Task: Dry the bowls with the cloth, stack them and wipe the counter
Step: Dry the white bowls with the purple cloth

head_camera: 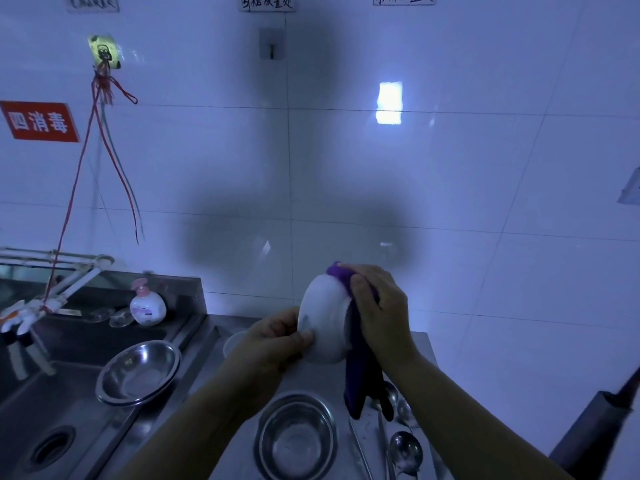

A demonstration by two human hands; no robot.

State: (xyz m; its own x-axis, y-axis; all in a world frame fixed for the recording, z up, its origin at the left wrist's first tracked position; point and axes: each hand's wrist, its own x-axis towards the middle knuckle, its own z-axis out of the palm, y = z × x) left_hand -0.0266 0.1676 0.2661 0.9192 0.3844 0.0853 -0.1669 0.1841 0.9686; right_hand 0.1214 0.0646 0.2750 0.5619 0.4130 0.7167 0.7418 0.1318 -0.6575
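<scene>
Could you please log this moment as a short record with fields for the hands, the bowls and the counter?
left hand: left hand grips the rim of the white bowl, held tilted above the counter
right hand: right hand presses the purple cloth against the bowl, cloth tail hanging down
other bowls: steel bowl on the counter; steel basin at the sink edge
utensils: ladles beside the steel bowl
stacked: not yet

A soap bottle (148, 304) stands behind the sink (52, 403); a red sign (38, 121) hangs above it, ladles (403, 445) lie well to its right.
</scene>
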